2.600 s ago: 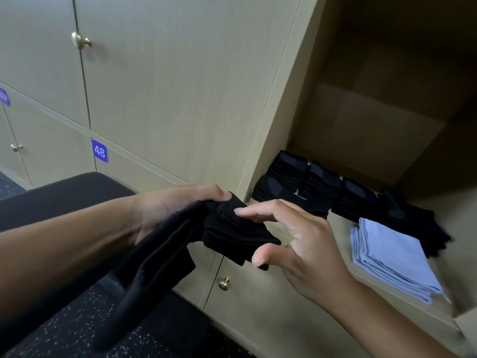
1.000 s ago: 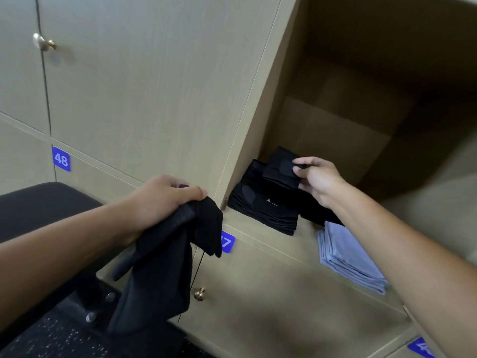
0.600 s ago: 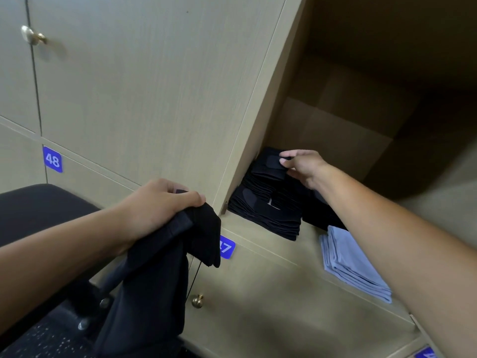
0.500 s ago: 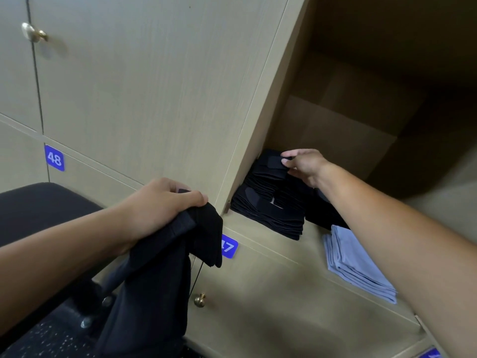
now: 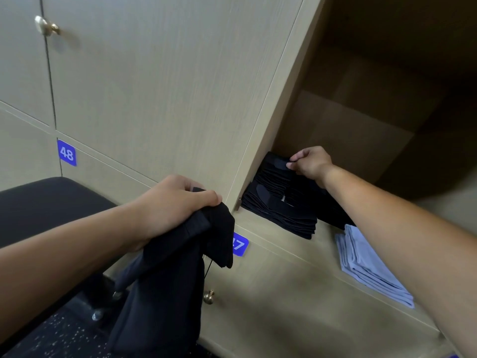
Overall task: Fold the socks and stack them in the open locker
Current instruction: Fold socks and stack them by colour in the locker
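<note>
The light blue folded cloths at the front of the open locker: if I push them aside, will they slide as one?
Probably not cleanly. The light blue cloths are thin, soft layers, already fanned at the edges, so a push would likely shear the upper ones off. They look light and floppy; the smooth locker shelf should let the bottom layer slide.

A brass knob (image 5: 46, 26) is seen upper left, a blue label "48" (image 5: 66, 153) at mid left. A black bench (image 5: 46, 202) is set below it. Folded pale blue cloths (image 5: 366, 264) are laid at lower right.
</note>
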`<state>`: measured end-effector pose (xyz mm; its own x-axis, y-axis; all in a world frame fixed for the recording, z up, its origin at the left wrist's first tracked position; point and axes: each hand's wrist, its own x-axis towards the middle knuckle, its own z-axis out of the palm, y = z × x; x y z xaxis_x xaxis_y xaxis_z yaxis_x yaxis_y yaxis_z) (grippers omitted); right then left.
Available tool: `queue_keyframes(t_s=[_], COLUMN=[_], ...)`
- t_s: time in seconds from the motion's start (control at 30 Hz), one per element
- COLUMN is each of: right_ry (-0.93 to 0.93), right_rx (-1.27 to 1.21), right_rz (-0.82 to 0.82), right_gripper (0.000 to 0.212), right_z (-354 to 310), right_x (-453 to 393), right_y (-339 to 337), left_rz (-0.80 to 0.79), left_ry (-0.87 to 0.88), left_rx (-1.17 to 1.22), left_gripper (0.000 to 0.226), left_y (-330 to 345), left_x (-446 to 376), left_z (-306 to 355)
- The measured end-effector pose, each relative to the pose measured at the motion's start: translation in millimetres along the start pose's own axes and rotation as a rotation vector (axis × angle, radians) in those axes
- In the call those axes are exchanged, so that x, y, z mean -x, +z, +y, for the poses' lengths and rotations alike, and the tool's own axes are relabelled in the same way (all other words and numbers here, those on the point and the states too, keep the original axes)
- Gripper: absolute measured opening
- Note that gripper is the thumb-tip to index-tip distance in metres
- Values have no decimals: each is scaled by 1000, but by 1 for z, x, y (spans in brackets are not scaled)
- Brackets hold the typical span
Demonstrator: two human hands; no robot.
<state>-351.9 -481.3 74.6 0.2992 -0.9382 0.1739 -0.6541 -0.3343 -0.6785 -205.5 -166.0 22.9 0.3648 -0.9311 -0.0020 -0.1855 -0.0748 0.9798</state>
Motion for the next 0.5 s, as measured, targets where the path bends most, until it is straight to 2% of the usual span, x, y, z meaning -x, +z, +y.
queue_keyframes(t_s=[0.2,0.3,0.43,0.5], right_ry=[-57,-126,-245,-281], right_rx=[95,148,40,-71], right_rz=[9,61,107,80], right_gripper=[12,14,8,10], right_z=[-6,-12,-16,-13], right_x=[13,34,86,118], right_y=[-2,-3,1,5], left_rz=[17,29,22,10], left_ry=[-2,12,32,44], left_rx=[14,11,7,3], left_gripper=[41,36,39,43], left_y=[-2,-4,-3,-1], left_x=[2,5,11,14], left_z=[3,6,11,13])
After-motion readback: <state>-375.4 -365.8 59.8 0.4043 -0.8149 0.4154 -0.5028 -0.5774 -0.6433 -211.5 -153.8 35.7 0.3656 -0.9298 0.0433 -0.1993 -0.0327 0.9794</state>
